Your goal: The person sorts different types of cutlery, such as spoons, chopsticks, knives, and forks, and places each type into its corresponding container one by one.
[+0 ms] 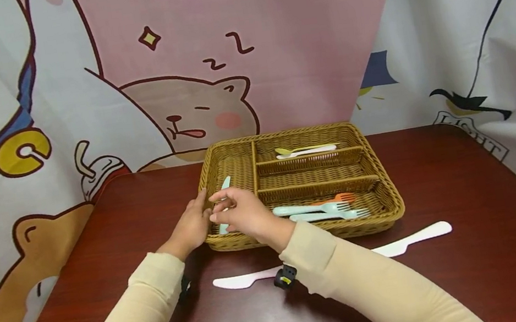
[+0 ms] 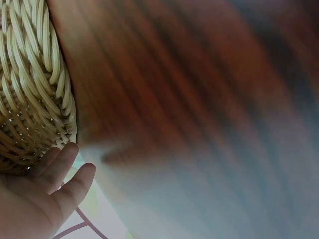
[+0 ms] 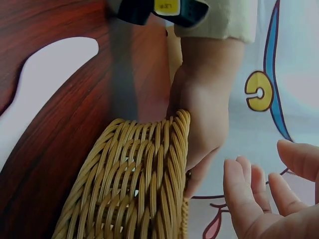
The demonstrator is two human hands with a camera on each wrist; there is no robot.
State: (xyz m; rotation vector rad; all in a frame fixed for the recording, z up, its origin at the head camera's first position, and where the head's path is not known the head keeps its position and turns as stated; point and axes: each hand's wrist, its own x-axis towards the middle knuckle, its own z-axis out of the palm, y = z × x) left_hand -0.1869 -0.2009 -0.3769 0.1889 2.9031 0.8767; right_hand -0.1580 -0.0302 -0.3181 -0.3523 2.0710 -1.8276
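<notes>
A wicker cutlery basket [image 1: 315,176] with several compartments stands on the table. My left hand [image 1: 190,228] rests at its left rim, fingers extended along the woven side [image 2: 37,84]. Above the left compartment hovers my right hand [image 1: 248,215], its fingers loosely bent and nothing between them, as the right wrist view shows of the fingers [image 3: 239,191]. Under it lies a mint-green knife [image 1: 225,182], partly hidden by the hand. Two white plastic knives [image 1: 241,281] lie on the table in front of the basket, partly covered by my right forearm.
In the front right compartment are mint-green forks [image 1: 312,208] and an orange fork [image 1: 345,197]. The back compartment holds a yellow-green spoon [image 1: 282,151] and a white spoon [image 1: 307,152]. A cartoon-printed cloth [image 1: 290,39] hangs behind the dark red table [image 1: 483,194].
</notes>
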